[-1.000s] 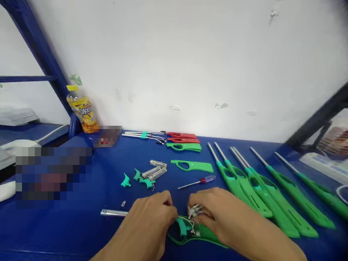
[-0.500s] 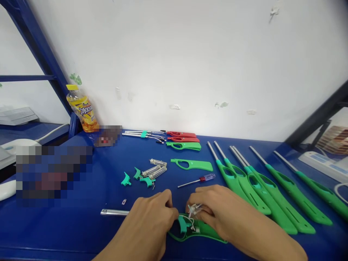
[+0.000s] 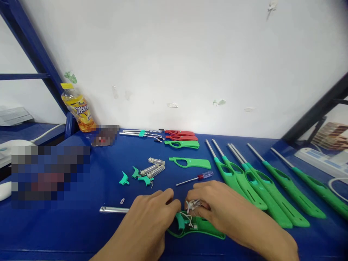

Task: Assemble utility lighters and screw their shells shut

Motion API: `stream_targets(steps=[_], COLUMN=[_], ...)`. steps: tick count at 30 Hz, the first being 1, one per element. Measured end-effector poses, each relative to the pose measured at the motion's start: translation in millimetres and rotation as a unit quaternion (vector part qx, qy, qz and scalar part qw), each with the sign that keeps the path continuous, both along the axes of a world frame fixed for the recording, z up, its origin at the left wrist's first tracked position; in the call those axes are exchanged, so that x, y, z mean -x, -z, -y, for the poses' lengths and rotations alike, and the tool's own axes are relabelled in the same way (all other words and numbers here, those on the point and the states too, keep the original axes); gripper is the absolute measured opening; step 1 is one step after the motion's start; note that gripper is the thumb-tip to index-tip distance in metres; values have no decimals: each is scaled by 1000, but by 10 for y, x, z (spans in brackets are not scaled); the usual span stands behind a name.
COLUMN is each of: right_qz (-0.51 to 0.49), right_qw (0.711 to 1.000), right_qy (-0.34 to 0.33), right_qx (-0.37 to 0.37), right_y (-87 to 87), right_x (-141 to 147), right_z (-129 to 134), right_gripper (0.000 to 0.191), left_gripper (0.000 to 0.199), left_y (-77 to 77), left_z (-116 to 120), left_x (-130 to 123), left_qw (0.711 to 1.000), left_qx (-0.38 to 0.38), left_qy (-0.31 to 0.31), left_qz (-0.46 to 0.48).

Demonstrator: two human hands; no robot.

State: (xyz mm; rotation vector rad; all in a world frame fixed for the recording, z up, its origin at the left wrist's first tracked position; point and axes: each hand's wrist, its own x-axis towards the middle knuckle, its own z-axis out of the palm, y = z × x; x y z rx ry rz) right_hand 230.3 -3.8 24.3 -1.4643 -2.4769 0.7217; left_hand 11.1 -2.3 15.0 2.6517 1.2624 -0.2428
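An opened green lighter shell [image 3: 202,232] lies on the blue tabletop in front of me. A silver metal tube [image 3: 112,210] sticks out to its left. Inside sit a teal trigger [image 3: 180,222] and some thin white wire. My left hand [image 3: 152,214] has its fingers closed at the shell's neck, over the tube end. Above the shell's handle, my right hand [image 3: 214,204] grips a small clear fuel tank [image 3: 193,205] with a whitish valve end pointing left. The right fingers partly hide the tank.
Behind my hands lie a screwdriver [image 3: 201,177], several clear tanks [image 3: 152,169], loose teal triggers [image 3: 145,180] and a green shell half [image 3: 190,163]. Assembled green lighters [image 3: 261,185] line the right. Metal tubes [image 3: 133,133] and red shells [image 3: 181,135] rest by the wall; a drink bottle [image 3: 80,110] stands left.
The view has shifted slightly. Both hands keep nearly the same places, with the tank still held just above the shell.
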Motion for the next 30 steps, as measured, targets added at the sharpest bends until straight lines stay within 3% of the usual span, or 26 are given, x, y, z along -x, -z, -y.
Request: stream_targets(steps=[4, 9, 19, 30], right_qz=[-18, -41, -66, -4], right_qw=[999, 997, 996, 1000], right_qy=[-10, -18, -25, -26], right_qx=[42, 57, 48, 14], right_y=[-93, -75, -99, -79], right_x=[-12, -31, -28, -33], right_z=[-28, -59, -35, -5], right_gripper=[23, 18, 25, 23], left_gripper=[42, 44, 49, 46], left_y=[-31, -13, -22, -53], left_z=[2, -16, -17, 10], left_x=[6, 4, -14, -23], left_qw=[1000, 1000, 1000, 1000], left_qx=[1, 6, 14, 4], left_qy=[1, 1, 5, 5], left_qz=[-6, -1, -6, -10])
